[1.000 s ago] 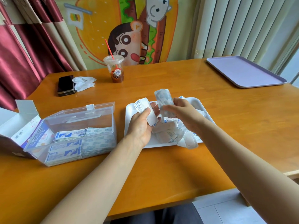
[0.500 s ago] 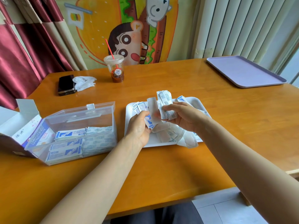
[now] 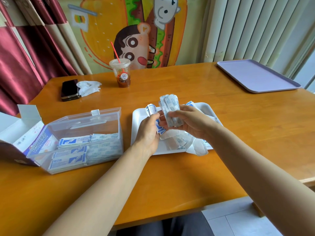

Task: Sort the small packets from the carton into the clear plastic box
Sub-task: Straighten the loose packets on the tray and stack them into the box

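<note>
Over a white tray (image 3: 136, 132), both hands hold small white-and-blue packets. My left hand (image 3: 148, 132) grips a few packets (image 3: 152, 110) that stick up past its fingers. My right hand (image 3: 190, 123) grips a thicker upright stack of packets (image 3: 170, 109). More loose packets (image 3: 180, 142) lie on the tray under my hands. To the left stands the clear plastic box (image 3: 81, 126), lid open, with rows of packets stacked flat inside. The open carton (image 3: 22, 135) lies just left of the box.
At the back of the wooden table (image 3: 170, 176) are a plastic cup with a red straw (image 3: 121, 74), a black phone (image 3: 69, 89) and a crumpled white tissue (image 3: 88, 86). A lilac tray (image 3: 255, 75) sits at the far right. The near table edge is close.
Both hands have shuffled the packets above the tray. The right hand's stack has been gathered upright and lifted slightly; the left hand's packets have shifted in its grip.
</note>
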{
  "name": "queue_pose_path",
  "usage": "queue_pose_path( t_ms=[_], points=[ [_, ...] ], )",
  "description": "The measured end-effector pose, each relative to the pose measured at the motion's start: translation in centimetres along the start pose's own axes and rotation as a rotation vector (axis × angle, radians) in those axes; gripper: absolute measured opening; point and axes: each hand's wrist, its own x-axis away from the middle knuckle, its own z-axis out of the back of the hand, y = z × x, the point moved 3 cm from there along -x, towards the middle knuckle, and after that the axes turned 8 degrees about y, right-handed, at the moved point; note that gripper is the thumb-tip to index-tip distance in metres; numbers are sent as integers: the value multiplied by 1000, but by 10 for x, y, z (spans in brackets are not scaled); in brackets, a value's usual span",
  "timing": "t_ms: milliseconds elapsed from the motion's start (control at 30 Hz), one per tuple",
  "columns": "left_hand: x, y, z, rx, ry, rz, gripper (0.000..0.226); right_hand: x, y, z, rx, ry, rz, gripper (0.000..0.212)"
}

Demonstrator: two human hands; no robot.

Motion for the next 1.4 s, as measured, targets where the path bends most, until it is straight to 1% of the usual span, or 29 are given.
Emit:
queue_pose_path(
  t_ms=[100,200,300,367,433,500,600,667,700,800,900,967,1000,1067,1100,1133,1167,1233,1300,1333,1367,1400],
  points=[
    [-1,0,2,-33,23,-24,27,2,-1,3,-6,-9,3,31],
    [-7,-3,4,-93,66,-2,21,3,-2,6,60,16,-1,27],
    [-13,-5,9,-219,137,58,20,0,1,11,129,46,-37,15],
    [-17,-7,15,-312,156,56,24,-2,3,16,140,98,-64,6],
    [-17,-5,17,-414,165,1,25,-2,4,20,172,129,-61,2],
    [-16,-1,18,-545,169,-97,22,-2,3,22,221,126,-43,3],
    [-18,4,21,-693,218,-213,23,-3,-2,24,295,145,17,10],
    [-22,4,23,-768,224,-248,16,-3,-5,26,343,150,46,13],
    [-24,4,24,-813,237,-272,18,-3,-7,27,366,145,54,12],
    [-20,8,24,-947,272,-325,38,-1,-8,30,420,123,65,5],
    [-16,8,21,-1072,271,-301,54,0,-8,31,447,122,73,2],
    [-10,10,19,-1075,266,-359,55,2,-8,30,473,126,87,3],
    [-6,12,17,-1034,259,-414,52,3,-8,29,497,122,100,4],
    [2,18,12,-818,186,-516,42,4,-9,25,587,87,136,4],
    [5,21,10,-692,127,-515,37,5,-9,21,647,59,153,4],
    [7,23,8,-616,72,-492,33,6,-9,17,715,30,171,5],
    [6,24,8,-606,32,-483,26,7,-9,12,793,0,197,8],
    [3,24,11,-752,13,-534,14,8,-9,3,1015,-32,287,20],
    [1,20,19,-906,29,-605,30,8,-7,-4,1232,-9,398,28],
    [1,19,23,-969,46,-624,32,8,-5,-6,1285,7,427,30],
    [3,18,25,-1035,72,-632,29,8,-2,-8,1295,4,447,30],
    [5,19,28,-1099,98,-643,22,7,1,-10,1289,2,443,29]
  ],
)
